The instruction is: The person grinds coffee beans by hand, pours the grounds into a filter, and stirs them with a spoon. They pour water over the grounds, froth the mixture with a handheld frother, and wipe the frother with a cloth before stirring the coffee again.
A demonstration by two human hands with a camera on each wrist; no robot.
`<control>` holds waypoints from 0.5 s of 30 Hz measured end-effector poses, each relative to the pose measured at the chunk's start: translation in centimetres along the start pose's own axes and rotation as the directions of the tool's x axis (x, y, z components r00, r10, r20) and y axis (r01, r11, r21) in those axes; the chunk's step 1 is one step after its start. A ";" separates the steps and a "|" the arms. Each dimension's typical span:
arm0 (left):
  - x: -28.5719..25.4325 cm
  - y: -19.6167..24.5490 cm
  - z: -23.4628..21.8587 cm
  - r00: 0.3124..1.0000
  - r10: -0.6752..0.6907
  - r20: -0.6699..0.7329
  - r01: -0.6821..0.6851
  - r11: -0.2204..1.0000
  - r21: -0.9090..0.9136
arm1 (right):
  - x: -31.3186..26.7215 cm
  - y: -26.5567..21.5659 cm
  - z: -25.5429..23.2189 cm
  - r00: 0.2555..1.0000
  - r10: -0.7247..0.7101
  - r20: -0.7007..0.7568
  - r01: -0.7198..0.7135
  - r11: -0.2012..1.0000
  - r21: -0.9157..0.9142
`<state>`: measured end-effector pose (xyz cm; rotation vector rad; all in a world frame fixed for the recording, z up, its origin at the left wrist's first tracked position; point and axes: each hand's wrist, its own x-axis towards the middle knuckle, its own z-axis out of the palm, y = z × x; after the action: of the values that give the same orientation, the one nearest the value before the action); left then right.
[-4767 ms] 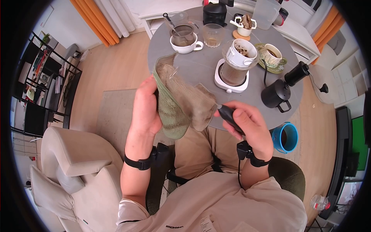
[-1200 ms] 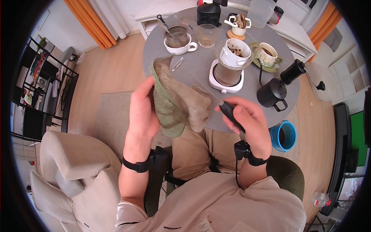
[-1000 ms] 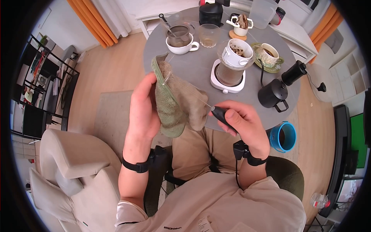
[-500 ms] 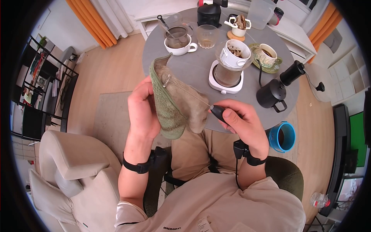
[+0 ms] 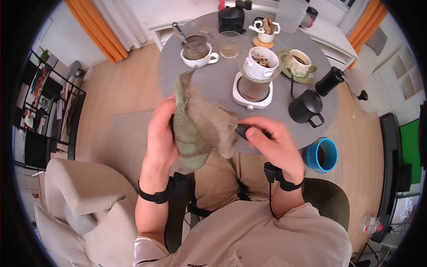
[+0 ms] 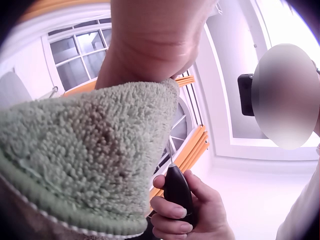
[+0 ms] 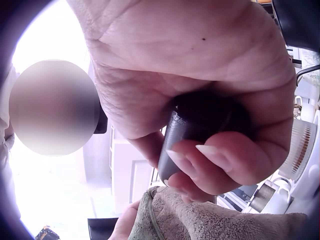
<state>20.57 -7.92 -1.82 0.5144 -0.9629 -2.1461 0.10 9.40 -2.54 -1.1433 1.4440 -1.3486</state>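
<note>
My left hand (image 5: pixel 161 131) grips a folded towel (image 5: pixel 193 144), green on one face and brownish-grey on the other. A dark brown stain marks the green side in the left wrist view. My right hand (image 5: pixel 273 142) holds a handheld milk frother by its black handle (image 6: pixel 178 192), fingers curled round it. The frother's thin metal shaft (image 6: pixel 170 154) points at the towel, and its whisk end is hidden by the cloth. In the right wrist view the handle (image 7: pixel 175 145) lies in the curled fingers, with the towel (image 7: pixel 200 220) just beyond.
On the round grey table (image 5: pixel 213 89) stand a white cup (image 5: pixel 195 60) with a strainer, a glass (image 5: pixel 230 44), a white warmer (image 5: pixel 251 102) bearing a carafe and dripper, a patterned cup (image 5: pixel 299 62), and a black pitcher (image 5: pixel 306 107). A blue bucket (image 5: pixel 321 155) stands right of the table.
The frother's whisk and shaft, seen against the towel half a second ago, are now covered by it in the head view. The towel has turned and folded inward. The head view has shifted slightly.
</note>
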 end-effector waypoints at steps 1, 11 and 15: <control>0.0 0.0 -0.1 1.000 0.005 0.008 -0.005 1.000 0.005 | 0.0 -0.1 -0.1 1.000 -0.017 0.000 0.017 0.999 -0.028; 1.0 -0.8 -1.8 0.999 -0.020 0.044 0.025 0.994 -0.108 | -0.4 -0.5 -0.8 0.998 -0.040 0.047 0.033 0.990 0.135; 1.2 -0.4 -0.9 0.992 -0.065 -0.111 0.056 0.995 -0.086 | -0.6 -0.3 -1.5 0.999 0.010 0.053 -0.026 0.947 0.319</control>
<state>20.11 -9.03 -2.78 0.6251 -0.8012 -2.1752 -1.19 10.39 -2.12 -0.9422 1.1444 -1.4672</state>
